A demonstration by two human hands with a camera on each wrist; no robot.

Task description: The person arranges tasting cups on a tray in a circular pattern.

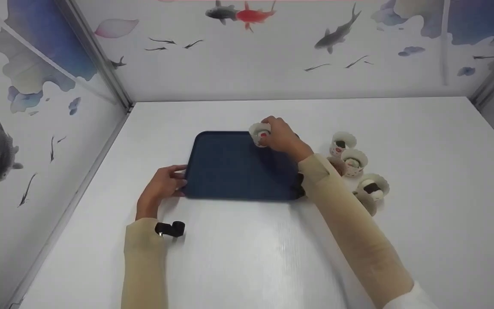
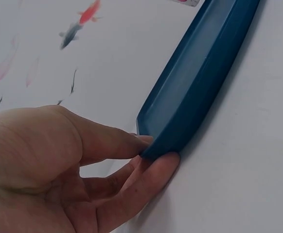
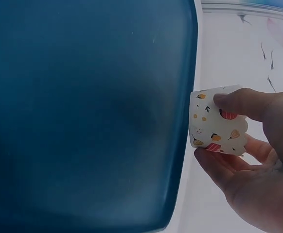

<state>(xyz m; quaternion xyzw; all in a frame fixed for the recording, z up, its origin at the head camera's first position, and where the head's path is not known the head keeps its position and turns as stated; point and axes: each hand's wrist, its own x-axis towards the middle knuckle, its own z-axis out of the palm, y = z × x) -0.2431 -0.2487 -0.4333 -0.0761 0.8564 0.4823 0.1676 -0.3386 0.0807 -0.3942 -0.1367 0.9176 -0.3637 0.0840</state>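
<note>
Above the far right part of a dark blue tray (image 1: 225, 167), my right hand (image 1: 282, 135) grips a small paper baking cup (image 1: 255, 129). The cup has a scalloped rim, and a sushi-like piece with a red centre shows inside. In the right wrist view its white wall (image 3: 207, 124) carries red and yellow prints, with thumb and fingers on opposite sides. My left hand (image 1: 160, 185) pinches the tray's left edge. Seen from the left wrist, the thumb lies at the rim and the fingers press the tray's outer side (image 2: 195, 104).
Right of the tray, several similar cups stand on the white table (image 1: 230, 257): one far cup (image 1: 336, 151), a middle cup (image 1: 352, 171) and a near cup (image 1: 384, 184) with a white, dark-banded piece. Brownish items (image 1: 366, 202) beside them are partly hidden by my right sleeve. Fish-painted walls (image 1: 272, 77) enclose the table.
</note>
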